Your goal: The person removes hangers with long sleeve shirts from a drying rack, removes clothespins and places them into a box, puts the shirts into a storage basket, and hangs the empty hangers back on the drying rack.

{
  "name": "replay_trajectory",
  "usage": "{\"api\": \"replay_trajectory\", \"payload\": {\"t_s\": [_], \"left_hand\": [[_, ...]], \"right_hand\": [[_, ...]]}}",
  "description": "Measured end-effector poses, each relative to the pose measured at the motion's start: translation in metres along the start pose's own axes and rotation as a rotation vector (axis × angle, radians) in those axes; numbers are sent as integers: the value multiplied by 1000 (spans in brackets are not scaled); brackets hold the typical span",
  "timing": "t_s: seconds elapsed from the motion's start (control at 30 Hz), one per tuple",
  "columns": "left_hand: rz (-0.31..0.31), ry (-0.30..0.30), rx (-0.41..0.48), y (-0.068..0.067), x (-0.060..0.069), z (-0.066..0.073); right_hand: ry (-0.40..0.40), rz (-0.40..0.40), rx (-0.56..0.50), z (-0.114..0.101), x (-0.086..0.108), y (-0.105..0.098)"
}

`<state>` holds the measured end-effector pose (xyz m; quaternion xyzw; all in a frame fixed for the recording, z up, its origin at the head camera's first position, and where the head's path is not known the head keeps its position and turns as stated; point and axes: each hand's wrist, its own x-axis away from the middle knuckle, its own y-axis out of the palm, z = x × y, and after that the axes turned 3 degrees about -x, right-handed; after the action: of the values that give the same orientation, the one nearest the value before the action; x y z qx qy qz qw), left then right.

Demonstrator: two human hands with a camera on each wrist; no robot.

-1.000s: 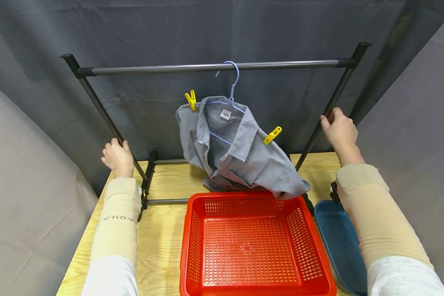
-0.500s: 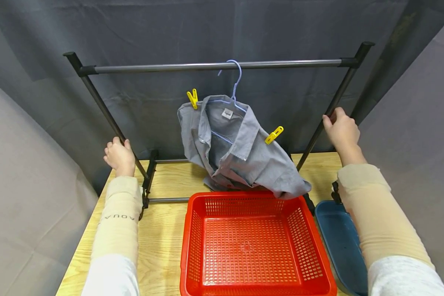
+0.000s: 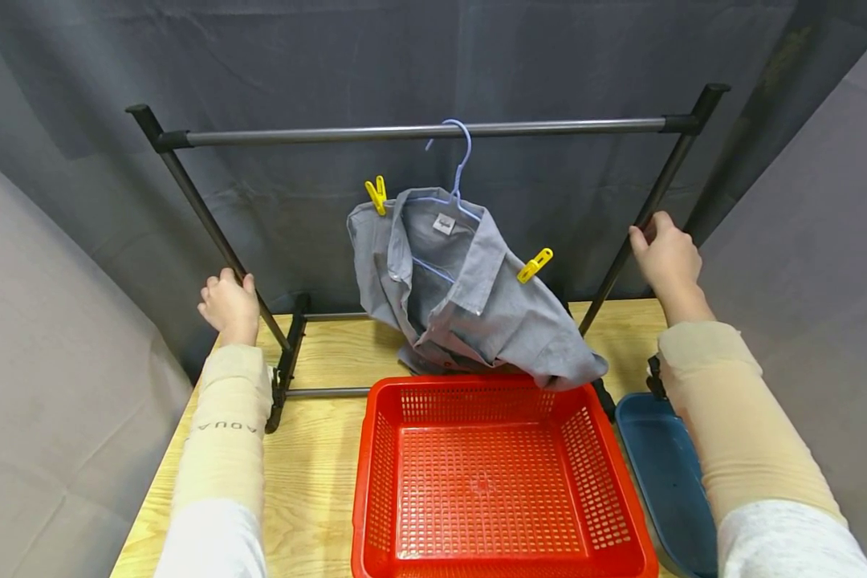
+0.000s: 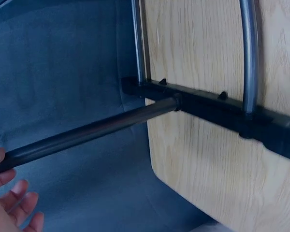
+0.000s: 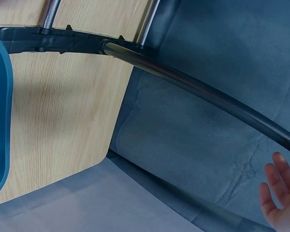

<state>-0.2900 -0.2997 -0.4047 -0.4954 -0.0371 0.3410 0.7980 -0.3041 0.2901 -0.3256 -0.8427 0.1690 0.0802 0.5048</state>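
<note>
I see left hand (image 3: 229,309) at nine o'clock, right hand (image 3: 668,258) at three, pinching garment-rack posts (image 3: 198,209), head view alone showing collared shirt (image 3: 523,321).

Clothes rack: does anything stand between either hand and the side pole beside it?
Nothing visible does. The left hand is on the left pole, the right hand on the right pole. The grey shirt and red basket lie between the poles, outside both grips.

Bright head view, soft shadow on the table (image 3: 299,498), glinting rail (image 3: 318,135) — dimmer, bluish, softer wrist views
</note>
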Motion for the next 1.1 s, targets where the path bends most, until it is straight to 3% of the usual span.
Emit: {"api": "replay_trajectory", "payload": {"t_s": [0.3,0.6,0.83,1.1], "left_hand": [[-71,71,-43,-15,-5,-4],[-1,144,-23,-32,-17,1],[22,102,51,-31,-14,6],[34,79,68,-29,-14,11]], "right_hand": [[3,3,-6,0,0,2],[0,8,-5,-1,0,4],[0,7,1,-1,0,3],[1,12,10,1,-1,3]]}}
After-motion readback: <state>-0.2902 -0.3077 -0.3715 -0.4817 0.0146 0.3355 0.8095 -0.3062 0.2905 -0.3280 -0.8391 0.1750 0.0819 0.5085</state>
